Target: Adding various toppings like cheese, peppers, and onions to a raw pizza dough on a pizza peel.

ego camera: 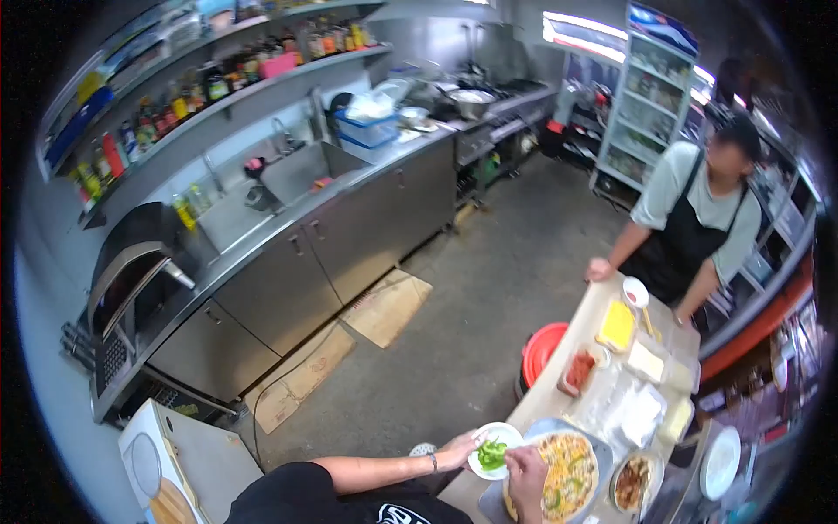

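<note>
My left hand (458, 452) grips the rim of a small white bowl (481, 433). Sliced green pepper (491, 454) lies inside it. The fingers of my right hand (528, 473) reach the bowl's right side, at the pepper slices; whether they pinch a slice is hidden. Below and right of the bowl is a pizza (568, 468) topped with shredded cheese and green pieces. It rests on a grey metal peel or tray (605, 452), and my right hand covers part of its left side.
On the table (533, 403) stand containers of red topping (579, 372), yellow shredded cheese (615, 326) and brown topping (632, 483). A person in a black apron (697, 229) leans on its far end. A red bin (545, 348) stands beside it. A steel sink counter (314, 242) runs opposite.
</note>
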Demonstrator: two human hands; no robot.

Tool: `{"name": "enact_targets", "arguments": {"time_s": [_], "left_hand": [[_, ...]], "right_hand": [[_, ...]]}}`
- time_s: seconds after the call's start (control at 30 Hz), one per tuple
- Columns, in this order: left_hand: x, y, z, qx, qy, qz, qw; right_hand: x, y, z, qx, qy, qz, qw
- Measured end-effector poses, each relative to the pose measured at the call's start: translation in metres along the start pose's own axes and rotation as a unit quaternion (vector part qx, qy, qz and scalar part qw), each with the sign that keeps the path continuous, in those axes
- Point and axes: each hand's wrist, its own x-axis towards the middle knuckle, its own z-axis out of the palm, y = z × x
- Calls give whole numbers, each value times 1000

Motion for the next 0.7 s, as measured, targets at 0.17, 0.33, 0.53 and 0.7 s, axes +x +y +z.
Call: {"name": "enact_targets", "arguments": {"time_s": [0.17,0.33,0.53,0.7], "left_hand": [[1,-11,-16,55,28,36,997],[6,-20,-13,24,29,-79,996],[1,-38,-3,29,-7,-109,994],[-9,-45,-5,43,-5,-144,989]], "right_hand": [[40,-26,-35,218,6,264,940],[42,14,-84,406,138,242,870],[-20,66,-110,371,236,290,850],[-106,103,-77,324,289,387,813]]}}
